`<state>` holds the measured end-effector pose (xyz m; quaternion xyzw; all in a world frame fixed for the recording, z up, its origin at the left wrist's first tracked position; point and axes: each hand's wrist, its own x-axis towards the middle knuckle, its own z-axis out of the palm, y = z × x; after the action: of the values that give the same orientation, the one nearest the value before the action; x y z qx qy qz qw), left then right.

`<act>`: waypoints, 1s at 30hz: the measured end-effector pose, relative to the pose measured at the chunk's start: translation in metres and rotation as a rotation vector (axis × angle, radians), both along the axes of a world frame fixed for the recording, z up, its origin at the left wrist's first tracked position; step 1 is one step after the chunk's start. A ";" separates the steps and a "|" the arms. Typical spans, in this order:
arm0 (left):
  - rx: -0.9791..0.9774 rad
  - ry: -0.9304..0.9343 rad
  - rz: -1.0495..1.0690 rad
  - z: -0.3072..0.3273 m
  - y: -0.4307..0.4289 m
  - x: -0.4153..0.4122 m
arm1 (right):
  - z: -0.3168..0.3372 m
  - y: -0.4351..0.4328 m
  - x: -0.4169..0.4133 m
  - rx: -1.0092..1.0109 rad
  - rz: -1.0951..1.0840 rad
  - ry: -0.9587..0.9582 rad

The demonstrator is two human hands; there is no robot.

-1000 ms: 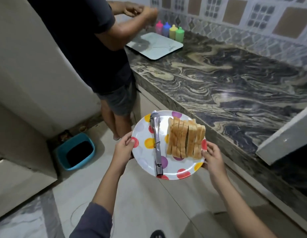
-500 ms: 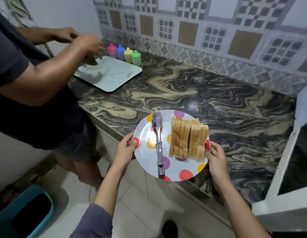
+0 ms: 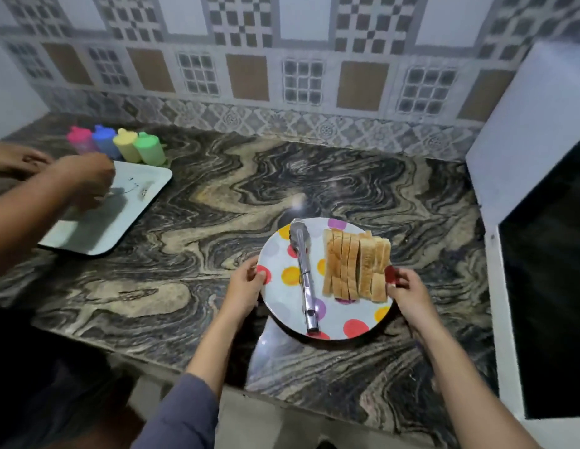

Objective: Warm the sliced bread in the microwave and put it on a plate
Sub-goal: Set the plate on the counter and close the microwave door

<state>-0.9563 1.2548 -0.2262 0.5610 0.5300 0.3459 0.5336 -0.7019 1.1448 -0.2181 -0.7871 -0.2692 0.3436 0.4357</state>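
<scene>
Plate (image 3: pixel 282 306) now above counter (image 3: pixel 201 228), clamped by left hand (image 3: pixel 241 291), right hand (image 3: pixel 408 298); one tongs (image 3: pixel 303 273), roughly eight slices (image 3: pixel 356 267)

Tongs (image 3: pixel 304 273) left of bread (image 3: pixel 356 265) on plate (image 3: pixel 282 299)

Polka-dot plate (image 3: pixel 279 306), swirled marble counter (image 3: pixel 217 196) (brown, black)

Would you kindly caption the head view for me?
Left hand and right hand hold a spotted plate carrying sliced bread and tongs.
</scene>
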 end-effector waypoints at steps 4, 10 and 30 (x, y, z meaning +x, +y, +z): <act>0.067 0.103 -0.075 0.002 0.011 0.010 | 0.005 0.002 0.006 -0.062 -0.045 -0.043; 0.126 0.294 -0.122 0.000 0.016 0.020 | -0.002 -0.001 0.012 -0.145 -0.049 -0.193; 0.458 0.256 -0.237 0.091 -0.019 0.087 | 0.119 -0.062 -0.054 0.174 -0.287 -0.573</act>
<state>-0.8696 1.2359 -0.1355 0.7639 0.4320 0.3183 0.3587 -0.7557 1.0826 -0.0994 -0.8414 -0.2957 0.0190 0.4519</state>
